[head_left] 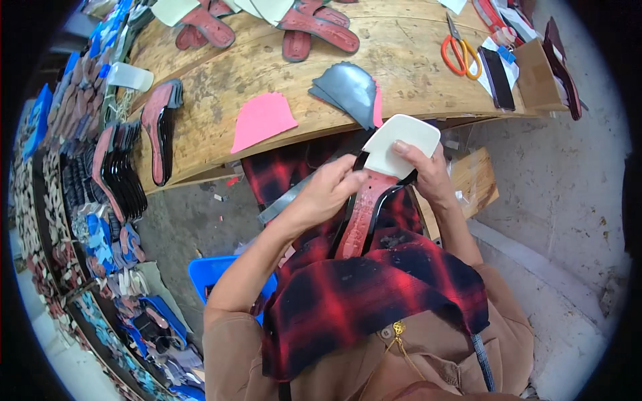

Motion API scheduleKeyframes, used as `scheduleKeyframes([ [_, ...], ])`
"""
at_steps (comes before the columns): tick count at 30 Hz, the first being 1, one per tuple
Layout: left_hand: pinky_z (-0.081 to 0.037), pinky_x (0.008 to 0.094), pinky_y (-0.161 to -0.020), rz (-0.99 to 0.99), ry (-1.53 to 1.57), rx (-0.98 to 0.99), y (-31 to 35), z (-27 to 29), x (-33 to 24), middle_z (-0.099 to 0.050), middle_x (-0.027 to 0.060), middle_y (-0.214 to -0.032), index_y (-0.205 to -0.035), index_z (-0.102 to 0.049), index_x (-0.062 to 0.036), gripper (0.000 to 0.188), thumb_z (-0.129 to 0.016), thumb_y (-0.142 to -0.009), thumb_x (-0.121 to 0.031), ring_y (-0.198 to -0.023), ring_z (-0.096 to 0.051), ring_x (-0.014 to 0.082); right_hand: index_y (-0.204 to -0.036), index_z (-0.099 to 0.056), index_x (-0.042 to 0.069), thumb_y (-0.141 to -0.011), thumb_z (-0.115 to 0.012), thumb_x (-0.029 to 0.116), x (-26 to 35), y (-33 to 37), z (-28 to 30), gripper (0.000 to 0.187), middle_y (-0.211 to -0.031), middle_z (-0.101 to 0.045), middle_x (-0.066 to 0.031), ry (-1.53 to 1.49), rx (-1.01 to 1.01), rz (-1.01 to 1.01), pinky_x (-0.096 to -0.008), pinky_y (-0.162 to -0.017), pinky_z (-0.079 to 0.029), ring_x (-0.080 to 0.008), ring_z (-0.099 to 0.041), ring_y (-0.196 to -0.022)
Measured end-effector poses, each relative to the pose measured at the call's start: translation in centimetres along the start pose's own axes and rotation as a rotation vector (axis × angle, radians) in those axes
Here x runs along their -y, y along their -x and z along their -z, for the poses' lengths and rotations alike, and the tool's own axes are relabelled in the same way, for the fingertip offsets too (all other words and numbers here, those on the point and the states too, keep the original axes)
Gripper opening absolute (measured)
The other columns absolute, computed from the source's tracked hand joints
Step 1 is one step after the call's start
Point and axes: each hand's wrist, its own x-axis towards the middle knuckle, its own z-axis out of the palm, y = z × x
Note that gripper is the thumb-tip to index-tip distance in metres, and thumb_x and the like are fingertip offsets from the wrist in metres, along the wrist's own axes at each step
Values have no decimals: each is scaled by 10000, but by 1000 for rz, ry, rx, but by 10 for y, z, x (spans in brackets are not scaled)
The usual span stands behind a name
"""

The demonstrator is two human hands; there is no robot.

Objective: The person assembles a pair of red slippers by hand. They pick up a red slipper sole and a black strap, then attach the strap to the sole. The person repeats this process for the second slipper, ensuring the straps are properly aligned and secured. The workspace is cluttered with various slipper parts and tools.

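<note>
Over my lap I hold a shoe sole (361, 217) with a red upper face, a glossy black edge and a pale white, square-ended toe section (391, 150). My left hand (329, 187) is closed, its thumb and fingers pinching the black edge where red meets white. On the other side my right hand (431, 175) grips the toe end, thumb flat on the white surface and fingers underneath. A grey strip (284, 204) shows beside my left wrist; whether it is held I cannot tell. The sole's heel end is hidden by the plaid apron (374, 294).
On the wooden table (207, 93) lie a pink piece (264, 120), dark grey curved pieces (344, 90), red insoles (317, 30), scissors (458, 50) and a phone (495, 80). Black-edged soles (120, 174) stand stacked at left. A blue bin (214, 271) sits by my left arm.
</note>
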Motion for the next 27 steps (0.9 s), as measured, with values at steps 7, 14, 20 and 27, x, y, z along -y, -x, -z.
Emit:
scheduleKeyframes([
  [7,-450,290,-785,-53,-211,95,-7,41,0,-595,-4,-879,-1053,-615,30,355,-480,-1026,-297,-861,-494,79,-1166,-615,-16,-896,-620,199,-6,-15,-21,345,-1053,-675,-62,-106,177,10,-287,-869,-485,-146,-630,-968],
  [14,-462,382,-743,-363,-74,-574,-26,43,-10,-593,176,-834,-1013,-600,19,376,-449,-1022,-326,-804,-589,267,-1001,-626,32,-903,-678,257,24,-48,-49,251,-828,-672,-34,-141,137,-84,-230,-529,-451,-51,-564,-617],
  [20,-435,432,-647,-500,-512,-955,-51,67,-23,-563,221,-732,-912,-585,29,265,-507,-989,-213,-690,-561,370,-933,-634,-52,-969,-592,223,-2,-45,-106,281,-660,-546,-87,276,-109,368,-291,-589,-423,-74,-456,-655],
  [27,-404,304,-566,-552,262,-996,-62,92,-6,-533,-24,-714,-925,-616,-15,342,-505,-1017,-326,-636,-503,107,-893,-602,-12,-909,-631,155,2,-12,-97,170,-649,-540,-163,555,105,499,-350,-540,-446,-287,-583,-566],
])
